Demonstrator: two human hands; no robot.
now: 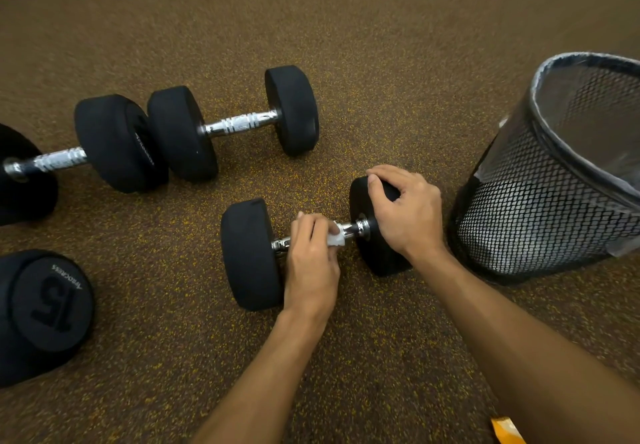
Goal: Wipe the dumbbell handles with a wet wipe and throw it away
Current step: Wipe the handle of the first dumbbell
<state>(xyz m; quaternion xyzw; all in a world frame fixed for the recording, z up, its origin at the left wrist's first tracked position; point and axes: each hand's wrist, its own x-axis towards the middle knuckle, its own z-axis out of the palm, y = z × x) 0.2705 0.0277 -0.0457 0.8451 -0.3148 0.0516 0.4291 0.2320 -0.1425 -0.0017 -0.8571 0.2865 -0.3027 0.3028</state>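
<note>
A small black dumbbell (251, 253) lies on the floor in the middle, its chrome handle (349, 228) partly showing. My left hand (311, 260) grips that handle with a white wet wipe (336, 237) wrapped under the fingers. My right hand (405, 211) grips the top of the dumbbell's right head (377, 260). A black mesh waste bin (554, 180) with a clear liner stands just right of the dumbbell.
Behind lie two more dumbbells, one at centre back (239, 123) and one at the left (117, 143). A dumbbell head marked 15 (48, 308) sits at the lower left. An orange packet edge (505, 429) shows at the bottom. Speckled brown rubber floor lies all round.
</note>
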